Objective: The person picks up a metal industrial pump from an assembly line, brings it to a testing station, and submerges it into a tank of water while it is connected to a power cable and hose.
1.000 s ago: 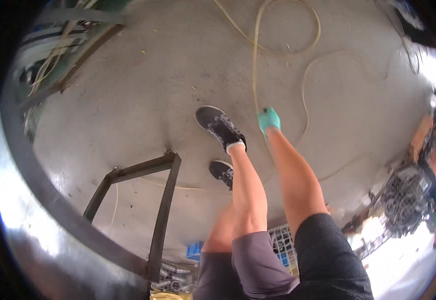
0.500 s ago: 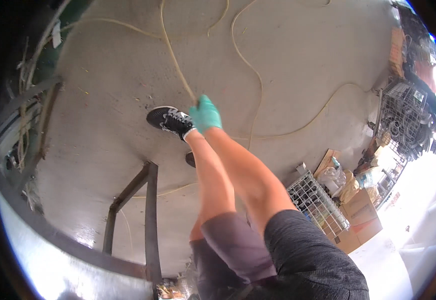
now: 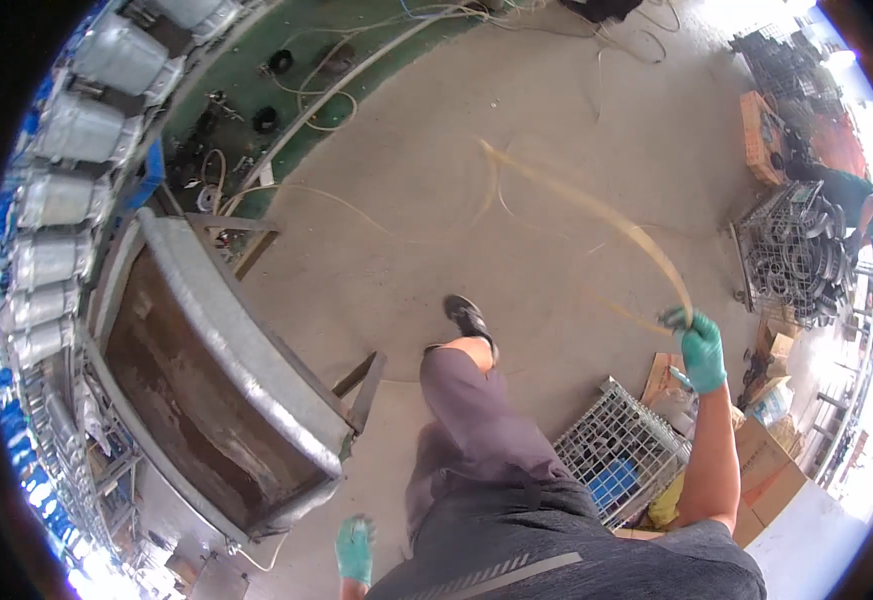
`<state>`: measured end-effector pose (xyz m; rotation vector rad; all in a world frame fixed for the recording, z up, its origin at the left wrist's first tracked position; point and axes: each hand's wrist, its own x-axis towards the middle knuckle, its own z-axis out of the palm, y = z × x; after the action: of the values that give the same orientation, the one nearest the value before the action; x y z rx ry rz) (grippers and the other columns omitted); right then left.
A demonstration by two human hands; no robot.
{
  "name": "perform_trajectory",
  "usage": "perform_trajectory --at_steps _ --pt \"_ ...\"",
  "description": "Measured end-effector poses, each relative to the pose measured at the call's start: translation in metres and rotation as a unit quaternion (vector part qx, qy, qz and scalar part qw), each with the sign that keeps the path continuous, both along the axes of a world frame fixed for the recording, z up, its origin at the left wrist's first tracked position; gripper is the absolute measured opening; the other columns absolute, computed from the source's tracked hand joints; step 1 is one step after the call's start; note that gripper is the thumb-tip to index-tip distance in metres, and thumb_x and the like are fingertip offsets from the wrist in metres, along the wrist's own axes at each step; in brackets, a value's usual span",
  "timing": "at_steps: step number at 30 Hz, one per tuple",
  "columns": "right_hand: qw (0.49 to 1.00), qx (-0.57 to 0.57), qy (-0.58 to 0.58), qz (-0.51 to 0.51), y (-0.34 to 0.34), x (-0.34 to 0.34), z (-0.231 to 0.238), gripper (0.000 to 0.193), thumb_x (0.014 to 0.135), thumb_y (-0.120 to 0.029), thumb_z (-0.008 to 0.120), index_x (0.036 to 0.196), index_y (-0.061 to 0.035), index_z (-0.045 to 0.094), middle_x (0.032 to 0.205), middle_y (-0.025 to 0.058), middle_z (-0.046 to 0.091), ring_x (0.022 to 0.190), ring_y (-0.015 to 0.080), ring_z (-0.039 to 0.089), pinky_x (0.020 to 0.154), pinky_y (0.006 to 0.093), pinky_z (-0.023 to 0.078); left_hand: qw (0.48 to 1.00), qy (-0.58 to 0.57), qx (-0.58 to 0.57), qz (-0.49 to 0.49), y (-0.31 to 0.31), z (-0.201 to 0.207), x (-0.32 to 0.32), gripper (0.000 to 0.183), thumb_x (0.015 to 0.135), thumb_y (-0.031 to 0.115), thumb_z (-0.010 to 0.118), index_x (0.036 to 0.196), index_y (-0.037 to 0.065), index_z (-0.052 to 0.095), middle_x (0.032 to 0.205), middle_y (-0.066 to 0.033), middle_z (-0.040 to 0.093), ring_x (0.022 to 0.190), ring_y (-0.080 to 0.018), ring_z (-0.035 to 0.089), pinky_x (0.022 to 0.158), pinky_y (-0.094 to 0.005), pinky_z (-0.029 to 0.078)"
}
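Observation:
My right hand [image 3: 703, 352], in a green glove, is raised out to the right and closed around a pale yellow hose [image 3: 646, 245]. The hose arcs up from the hand toward the middle of the floor and is smeared by motion. A small dark piece, perhaps a fitting, shows at the fingers. Low in the view, beside my body, hangs my left hand [image 3: 354, 550] in the same kind of glove. Its fingers look loosely stretched, with nothing visible in them.
A metal trough [image 3: 246, 340] with a brown, stained inside stands at left, beside rows of grey metal housings [image 3: 56, 200]. Wire baskets [image 3: 616, 440] and a cardboard box [image 3: 756, 470] are at right. Loose hose [image 3: 331, 200] crosses the floor. Another person [image 3: 861, 215] is at far right.
My right hand has swung from the middle out to the right, lifting the hose into a wide arc. The trough and my left hand have come into view.

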<state>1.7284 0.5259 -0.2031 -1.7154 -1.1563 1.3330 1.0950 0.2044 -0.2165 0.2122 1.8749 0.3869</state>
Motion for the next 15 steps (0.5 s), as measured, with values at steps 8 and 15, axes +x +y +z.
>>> perform_trajectory --at_steps 8,15 --pt "0.979 -0.115 0.155 0.066 -0.102 -0.077 0.055 0.034 0.083 0.012 0.062 0.113 0.0006 0.072 0.116 0.0077 0.072 0.105 0.0181 0.067 0.096 0.0323 0.052 0.863 -0.477 0.13 0.104 0.297 -0.019 0.181 0.066 0.106 0.058 0.043 0.139 0.001 0.048 0.141 -0.0215 0.06 0.117 -0.0359 0.066 0.1 -0.0444 0.055" --pt "0.918 0.0 -0.119 0.379 -0.181 -0.043 0.086 0.032 0.075 0.004 0.07 0.104 -0.0075 0.075 0.124 0.0108 0.07 0.124 0.0322 0.06 0.115 0.0482 0.036 0.716 -0.55 0.261 0.343 0.39 -0.025 0.201 0.042 0.103 0.05 0.056 0.12 0.013 0.067 0.1 -0.0101 0.071 0.093 -0.03 0.07 0.081 -0.0453 0.059"
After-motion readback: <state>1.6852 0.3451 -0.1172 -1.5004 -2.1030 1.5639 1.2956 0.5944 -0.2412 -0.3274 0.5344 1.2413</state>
